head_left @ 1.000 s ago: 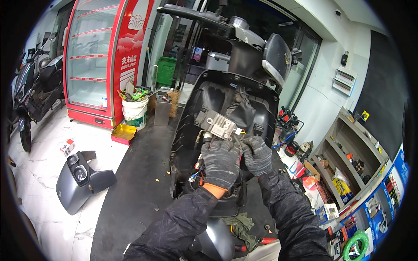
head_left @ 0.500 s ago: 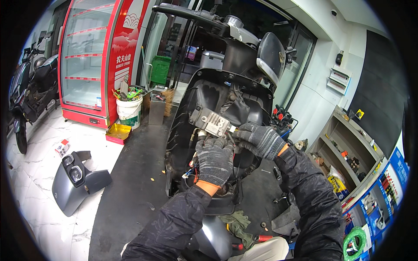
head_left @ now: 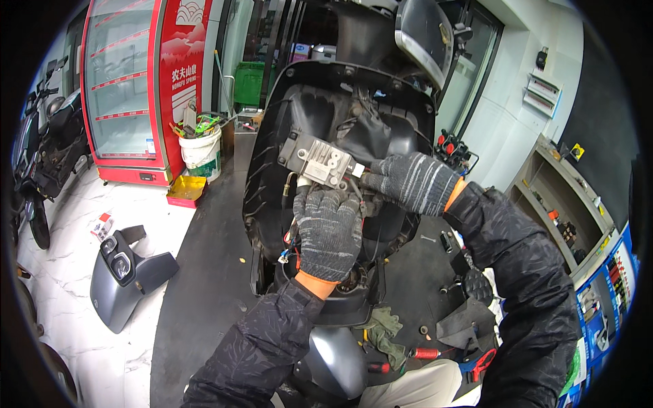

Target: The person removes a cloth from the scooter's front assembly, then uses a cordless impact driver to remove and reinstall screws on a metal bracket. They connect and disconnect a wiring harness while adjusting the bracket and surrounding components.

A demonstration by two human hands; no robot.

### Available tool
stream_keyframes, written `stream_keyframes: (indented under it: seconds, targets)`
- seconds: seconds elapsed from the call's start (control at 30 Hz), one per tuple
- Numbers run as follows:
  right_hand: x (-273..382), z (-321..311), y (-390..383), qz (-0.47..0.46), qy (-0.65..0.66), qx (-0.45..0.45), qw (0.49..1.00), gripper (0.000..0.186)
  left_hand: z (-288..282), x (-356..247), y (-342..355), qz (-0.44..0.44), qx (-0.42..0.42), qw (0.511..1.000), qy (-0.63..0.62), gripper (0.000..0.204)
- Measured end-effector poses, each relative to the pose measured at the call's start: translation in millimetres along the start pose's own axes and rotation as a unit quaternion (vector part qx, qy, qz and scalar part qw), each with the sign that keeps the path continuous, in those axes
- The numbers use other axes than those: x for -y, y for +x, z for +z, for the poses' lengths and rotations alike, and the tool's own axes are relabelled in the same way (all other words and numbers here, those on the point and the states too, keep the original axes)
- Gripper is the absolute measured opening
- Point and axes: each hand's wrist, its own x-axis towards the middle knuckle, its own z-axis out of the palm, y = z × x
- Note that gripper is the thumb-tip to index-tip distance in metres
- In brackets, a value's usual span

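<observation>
A finned grey metal box (head_left: 325, 163), like a regulator or controller, sits in the opened front of a black scooter body (head_left: 401, 228). A white plug (head_left: 358, 170) shows at its right end. My left hand (head_left: 328, 234), in a dark striped knit glove, is closed just below the box, its fingertips curled among wires and fittings; what they hold is hidden. From the right, my gloved right hand (head_left: 415, 182) has its fingers pressed together beside the white plug, by a dark lead. Coloured wires (head_left: 289, 248) hang left of my left hand.
A grey headlight fairing (head_left: 129, 279) lies on the white tiles at left. Beyond stand a tool bucket (head_left: 201, 155), a yellow box (head_left: 186, 191) and a red cooler (head_left: 178, 88). Nearer are a green cloth (head_left: 386, 333) and a red-handled tool (head_left: 427, 353). Shelves (head_left: 564, 204) stand at right.
The view has tilted down and come nearer, so the scooter's upper parts have left the picture. Both hands stay at the metal box; my right hand's fingers lie straighter beside the plug.
</observation>
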Motion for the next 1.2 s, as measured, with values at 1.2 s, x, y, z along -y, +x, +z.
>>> stream_keyframes:
  seconds: [1.2]
  targets:
    - [128.4, 43.6, -14.2, 0.38, 0.471, -0.261, 0.752, 0.034, -12.6, 12.9, -1.2, 0.04, 0.015, 0.999, -0.003, 0.026]
